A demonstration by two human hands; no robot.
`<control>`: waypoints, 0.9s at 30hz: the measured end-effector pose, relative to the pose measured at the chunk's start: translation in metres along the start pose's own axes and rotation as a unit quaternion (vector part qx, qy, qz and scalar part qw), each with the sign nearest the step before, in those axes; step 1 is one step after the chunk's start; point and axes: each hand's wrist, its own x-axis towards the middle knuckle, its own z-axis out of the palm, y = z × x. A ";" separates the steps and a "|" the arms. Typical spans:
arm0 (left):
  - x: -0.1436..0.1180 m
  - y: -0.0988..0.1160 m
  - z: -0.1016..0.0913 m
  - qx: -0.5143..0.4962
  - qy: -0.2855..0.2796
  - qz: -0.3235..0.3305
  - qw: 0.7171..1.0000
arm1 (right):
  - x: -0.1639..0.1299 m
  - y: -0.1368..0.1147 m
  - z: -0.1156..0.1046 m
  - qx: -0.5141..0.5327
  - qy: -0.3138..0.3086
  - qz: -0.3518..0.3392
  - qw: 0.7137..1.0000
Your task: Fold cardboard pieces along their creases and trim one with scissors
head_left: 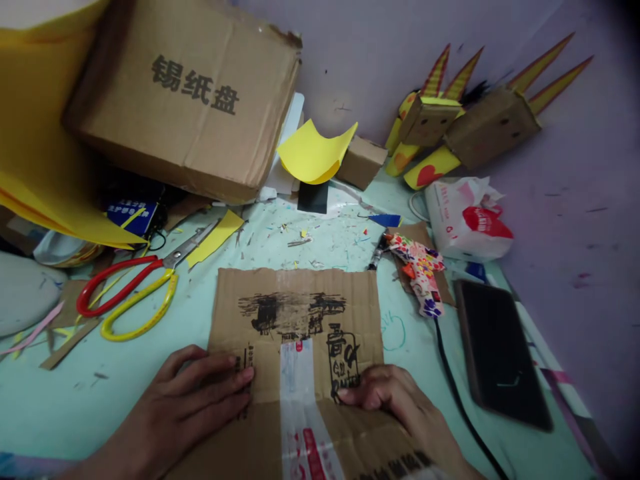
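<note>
A flat sheet of brown cardboard [295, 313] with black scribbles and a strip of clear tape lies on the pale green table [100, 393] in front of me. My left hand [195, 397] rests flat on its left edge, fingers stretched and together, pressing it down. My right hand [387, 393] sits on the sheet's right part with fingers curled against the cardboard near the black marking. Neither hand holds a tool.
Red-and-yellow scissors [135, 293] lie to the left. A patterned glue gun [420, 270] with a black cord and a dark phone [500, 353] lie to the right. A big cardboard box [190, 93], yellow paper [315, 157], a white bag [465, 220] and cardboard figures [480, 123] crowd the back.
</note>
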 end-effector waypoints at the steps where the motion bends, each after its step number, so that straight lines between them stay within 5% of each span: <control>1: 0.001 -0.001 0.000 -0.010 0.000 -0.007 1.000 | 0.001 0.001 0.004 0.002 0.012 0.013 1.000; 4: 0.006 -0.001 -0.004 -0.078 -0.012 -0.031 0.996 | 0.002 -0.001 0.013 -0.020 0.050 0.010 0.999; 8: 0.018 0.008 -0.016 -0.195 -0.003 -0.208 0.958 | 0.005 -0.009 0.019 -0.117 0.171 0.047 0.977; 10: 0.026 0.016 -0.021 -0.213 0.011 -0.304 0.928 | 0.012 -0.012 0.017 -0.151 0.174 0.064 0.971; 13: 0.033 0.025 -0.019 -0.165 0.048 -0.371 0.913 | 0.027 -0.013 0.013 -0.215 0.122 0.050 0.968; 16: 0.041 0.027 -0.013 -0.065 0.078 -0.376 0.921 | 0.039 -0.016 0.015 -0.320 0.143 0.058 0.935; 18: 0.051 0.026 -0.012 0.010 0.020 -0.403 0.915 | 0.043 -0.019 0.020 -0.367 0.161 0.083 0.912; 22: 0.081 0.028 -0.020 0.111 -0.180 -0.462 0.861 | 0.053 -0.029 0.027 -0.414 0.156 0.164 0.882; 27: 0.098 0.036 -0.028 0.135 -0.223 -0.474 0.841 | 0.064 -0.040 0.027 -0.401 0.162 0.238 0.869</control>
